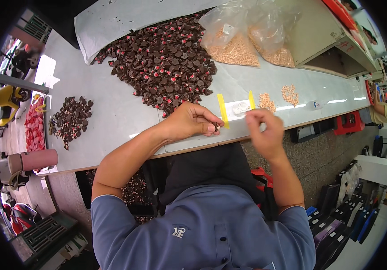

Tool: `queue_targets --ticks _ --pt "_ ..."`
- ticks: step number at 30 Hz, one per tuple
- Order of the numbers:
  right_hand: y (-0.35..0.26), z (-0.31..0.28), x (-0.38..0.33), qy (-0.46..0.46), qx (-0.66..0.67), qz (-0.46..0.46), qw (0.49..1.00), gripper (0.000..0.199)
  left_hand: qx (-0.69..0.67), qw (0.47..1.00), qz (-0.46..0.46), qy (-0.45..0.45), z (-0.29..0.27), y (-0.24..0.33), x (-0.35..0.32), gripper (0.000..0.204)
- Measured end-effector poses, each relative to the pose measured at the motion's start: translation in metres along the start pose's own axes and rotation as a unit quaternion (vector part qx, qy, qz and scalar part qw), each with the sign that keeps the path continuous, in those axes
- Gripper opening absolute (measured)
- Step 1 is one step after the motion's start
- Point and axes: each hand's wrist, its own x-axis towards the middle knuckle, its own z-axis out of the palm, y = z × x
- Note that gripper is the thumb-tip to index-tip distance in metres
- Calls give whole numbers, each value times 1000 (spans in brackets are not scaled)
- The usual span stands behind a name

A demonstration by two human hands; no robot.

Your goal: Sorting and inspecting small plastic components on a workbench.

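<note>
Your left hand (189, 123) is clamped on a small dark piece (216, 127), gripped between the thumb tip and forefinger tip. The piece is located at the right end of this hand, above the near edge of the table (101, 126) and beside the near end of the left yellow tape strip (222, 111). Your right hand (265, 133) is raised to the right of the piece, apart from it, with the fingers curled. Motion blur covers its fingertips; whether they are together or hold anything cannot be determined.

Between and just beyond your hands, a clear round item (240, 108) lies between the left strip and the right yellow tape strip (251, 100). Two small heaps of beige bits (266, 102) lie farther right. A large heap of dark pieces (166, 63) occupies the table beyond your left hand; a smaller dark heap (74, 117) lies far to the left. Two clear bags (234, 51) of beige bits stand at the far side, left of a metal box (324, 40).

Your thumb and forefinger partly cover the held piece. A pale spot shows toward its right side; its long axis is too small to determine.
</note>
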Motion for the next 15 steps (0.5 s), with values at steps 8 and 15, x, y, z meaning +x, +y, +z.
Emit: queue_targets --ticks 8,15 --pt "59 -109 7 121 -264 147 946 13 38 999 1 7 -4 0 -3 23" --pt "77 -112 12 14 -357 124 926 8 31 999 -12 1 -5 -1 0 19"
